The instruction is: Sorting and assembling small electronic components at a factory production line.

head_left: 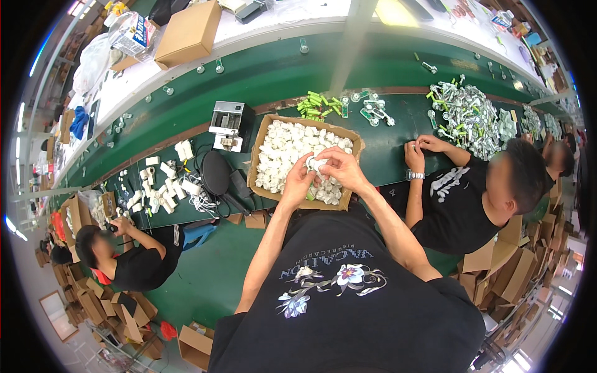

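Observation:
My left hand (299,182) and my right hand (346,170) meet over an open cardboard box (255,163). Between the fingertips of both is a small white plastic part (316,164) with a rounded face; the fingers cover much of it. A bit of green shows just below my left fingers, and I cannot make out whether it belongs to that part. Many small white plastic pieces (278,149) fill the box beneath my hands.
Beyond the box lie green cylindrical cells (318,104) and transparent parts (375,110). A metal bench machine (227,127) and a black round object (216,173) stand left, near white housings (166,189). Right sits a person (463,193) beside a large heap (466,115); another person (134,258) works left.

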The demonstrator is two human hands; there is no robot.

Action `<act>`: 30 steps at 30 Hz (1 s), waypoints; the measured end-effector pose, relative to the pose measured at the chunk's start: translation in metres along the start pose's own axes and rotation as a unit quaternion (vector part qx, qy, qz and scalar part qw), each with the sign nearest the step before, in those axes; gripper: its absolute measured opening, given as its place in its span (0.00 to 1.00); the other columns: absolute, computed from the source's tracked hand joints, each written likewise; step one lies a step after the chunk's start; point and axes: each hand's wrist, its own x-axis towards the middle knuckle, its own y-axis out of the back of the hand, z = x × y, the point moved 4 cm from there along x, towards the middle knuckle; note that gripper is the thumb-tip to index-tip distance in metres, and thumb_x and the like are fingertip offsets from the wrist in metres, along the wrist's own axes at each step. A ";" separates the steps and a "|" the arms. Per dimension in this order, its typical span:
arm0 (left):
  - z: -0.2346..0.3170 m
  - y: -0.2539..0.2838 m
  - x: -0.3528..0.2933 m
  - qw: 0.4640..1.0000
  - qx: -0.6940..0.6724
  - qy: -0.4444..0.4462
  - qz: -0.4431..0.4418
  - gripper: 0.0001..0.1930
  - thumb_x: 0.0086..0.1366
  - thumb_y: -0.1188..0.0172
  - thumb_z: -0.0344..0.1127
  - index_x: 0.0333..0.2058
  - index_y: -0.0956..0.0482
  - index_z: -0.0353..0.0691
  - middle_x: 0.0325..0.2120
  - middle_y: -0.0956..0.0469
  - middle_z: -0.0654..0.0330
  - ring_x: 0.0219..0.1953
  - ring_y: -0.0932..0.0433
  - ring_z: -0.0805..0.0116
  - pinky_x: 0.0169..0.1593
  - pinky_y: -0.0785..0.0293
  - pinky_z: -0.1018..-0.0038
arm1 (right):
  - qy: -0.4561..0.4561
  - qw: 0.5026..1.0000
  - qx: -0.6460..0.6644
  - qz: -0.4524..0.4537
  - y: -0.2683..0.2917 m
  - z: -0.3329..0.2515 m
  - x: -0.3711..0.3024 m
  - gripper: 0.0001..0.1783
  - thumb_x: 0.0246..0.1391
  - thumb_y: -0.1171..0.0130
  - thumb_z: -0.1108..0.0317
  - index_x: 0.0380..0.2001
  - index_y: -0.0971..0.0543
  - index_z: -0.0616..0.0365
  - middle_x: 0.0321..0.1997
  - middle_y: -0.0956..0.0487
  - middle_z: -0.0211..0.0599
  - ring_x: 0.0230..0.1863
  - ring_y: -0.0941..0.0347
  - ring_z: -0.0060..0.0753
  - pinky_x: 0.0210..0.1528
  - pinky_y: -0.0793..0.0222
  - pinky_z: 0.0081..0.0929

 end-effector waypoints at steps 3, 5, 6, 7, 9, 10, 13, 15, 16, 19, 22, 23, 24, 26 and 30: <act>-0.002 -0.004 0.000 1.000 -0.001 0.012 -0.003 0.30 0.76 0.47 0.22 0.75 0.37 0.38 0.35 0.19 0.60 0.35 0.20 0.72 0.41 0.21 0.73 | 0.028 0.995 -0.092 -0.004 -0.001 0.003 0.005 0.11 0.64 0.31 0.75 0.49 0.14 0.62 0.59 0.25 0.37 0.37 0.18 0.23 0.38 0.21 0.24; -0.006 -0.003 0.002 1.000 0.002 0.010 -0.005 0.31 0.76 0.47 0.22 0.75 0.37 0.38 0.35 0.19 0.60 0.35 0.20 0.73 0.40 0.21 0.73 | 0.013 0.995 -0.095 -0.003 -0.001 0.003 0.006 0.12 0.63 0.30 0.75 0.49 0.15 0.61 0.55 0.23 0.37 0.36 0.18 0.22 0.37 0.23 0.24; -0.007 -0.003 0.002 1.000 0.005 0.009 -0.007 0.31 0.76 0.47 0.22 0.76 0.37 0.38 0.35 0.20 0.61 0.35 0.20 0.73 0.39 0.21 0.74 | -0.003 0.995 -0.098 0.000 -0.001 0.003 0.007 0.13 0.63 0.30 0.74 0.50 0.16 0.61 0.51 0.20 0.37 0.34 0.18 0.22 0.35 0.24 0.24; -0.008 -0.003 0.002 1.000 0.004 0.008 -0.006 0.31 0.76 0.47 0.22 0.76 0.37 0.38 0.35 0.20 0.61 0.35 0.20 0.73 0.39 0.21 0.74 | -0.003 0.995 -0.099 -0.001 -0.001 0.000 0.007 0.13 0.63 0.30 0.74 0.50 0.16 0.61 0.51 0.20 0.37 0.34 0.18 0.22 0.35 0.24 0.24; -0.008 -0.002 0.002 0.999 0.042 0.004 -0.002 0.31 0.76 0.46 0.22 0.76 0.37 0.38 0.34 0.21 0.62 0.34 0.21 0.74 0.38 0.22 0.75 | -0.115 0.993 -0.040 -0.002 0.000 0.007 0.006 0.14 0.62 0.29 0.73 0.50 0.18 0.60 0.40 0.16 0.34 0.31 0.19 0.21 0.33 0.26 0.23; -0.007 -0.003 0.003 0.999 0.041 0.004 -0.002 0.31 0.76 0.46 0.22 0.76 0.37 0.38 0.34 0.21 0.62 0.34 0.21 0.74 0.38 0.22 0.75 | -0.116 0.992 -0.041 -0.002 0.001 0.007 0.006 0.14 0.62 0.29 0.73 0.50 0.18 0.60 0.40 0.16 0.34 0.31 0.19 0.21 0.33 0.26 0.23; -0.004 -0.005 0.003 0.996 0.083 -0.011 -0.006 0.32 0.75 0.46 0.22 0.76 0.37 0.39 0.33 0.22 0.64 0.33 0.21 0.76 0.37 0.23 0.75 | -0.127 0.992 0.024 0.006 0.003 0.005 0.007 0.16 0.62 0.29 0.73 0.51 0.21 0.60 0.31 0.16 0.30 0.28 0.21 0.20 0.31 0.28 0.22; -0.004 -0.006 0.004 0.998 0.068 -0.008 -0.005 0.32 0.75 0.45 0.21 0.76 0.36 0.39 0.33 0.23 0.65 0.32 0.22 0.76 0.36 0.23 0.76 | -0.146 0.989 -0.013 -0.018 0.007 0.006 0.008 0.17 0.63 0.29 0.74 0.52 0.22 0.61 0.38 0.15 0.35 0.30 0.20 0.21 0.32 0.26 0.23; -0.003 -0.007 0.005 0.998 0.068 -0.008 -0.007 0.32 0.75 0.45 0.21 0.76 0.36 0.39 0.33 0.23 0.65 0.32 0.22 0.76 0.36 0.23 0.76 | -0.146 0.989 -0.014 -0.017 0.007 0.008 0.009 0.17 0.63 0.29 0.74 0.52 0.22 0.61 0.38 0.15 0.35 0.30 0.20 0.21 0.32 0.26 0.23; -0.004 -0.006 0.007 0.998 0.061 -0.006 -0.003 0.33 0.74 0.46 0.21 0.76 0.36 0.39 0.33 0.23 0.66 0.31 0.23 0.77 0.35 0.25 0.76 | -0.102 0.995 -0.006 -0.014 0.006 0.008 0.012 0.20 0.63 0.30 0.74 0.55 0.23 0.63 0.46 0.16 0.40 0.33 0.19 0.22 0.34 0.23 0.24; -0.003 -0.008 0.010 0.999 0.050 -0.007 -0.001 0.33 0.72 0.49 0.21 0.75 0.35 0.39 0.35 0.22 0.63 0.30 0.25 0.78 0.34 0.26 0.75 | -0.123 0.992 0.028 -0.024 0.005 0.012 0.010 0.22 0.62 0.30 0.76 0.58 0.24 0.65 0.51 0.18 0.42 0.36 0.19 0.23 0.36 0.21 0.24; -0.001 -0.010 0.010 0.998 0.061 -0.011 -0.001 0.33 0.71 0.49 0.22 0.75 0.34 0.40 0.34 0.22 0.64 0.30 0.25 0.78 0.33 0.26 0.76 | -0.115 0.992 0.050 -0.018 0.006 0.012 0.009 0.23 0.62 0.29 0.75 0.58 0.24 0.66 0.51 0.18 0.41 0.36 0.19 0.23 0.36 0.20 0.24; -0.003 -0.010 0.010 0.997 0.073 -0.016 0.001 0.33 0.71 0.50 0.23 0.74 0.33 0.40 0.33 0.21 0.64 0.29 0.25 0.79 0.32 0.27 0.76 | -0.107 0.991 0.073 -0.014 0.005 0.011 0.008 0.23 0.62 0.29 0.75 0.58 0.24 0.66 0.51 0.17 0.41 0.36 0.19 0.22 0.36 0.20 0.24; -0.006 -0.007 0.011 0.998 0.056 -0.012 -0.002 0.32 0.70 0.51 0.25 0.74 0.31 0.41 0.32 0.21 0.64 0.28 0.25 0.79 0.32 0.28 0.77 | -0.113 0.992 0.056 -0.017 0.005 0.010 0.008 0.23 0.62 0.29 0.74 0.58 0.24 0.66 0.50 0.17 0.40 0.36 0.19 0.22 0.36 0.21 0.24; -0.004 -0.010 0.011 0.998 0.062 -0.012 0.001 0.31 0.70 0.54 0.28 0.72 0.28 0.43 0.30 0.21 0.65 0.27 0.25 0.78 0.30 0.29 0.77 | -0.148 0.986 0.074 -0.021 0.007 0.007 0.003 0.22 0.63 0.30 0.74 0.59 0.23 0.65 0.45 0.15 0.35 0.37 0.20 0.20 0.37 0.22 0.22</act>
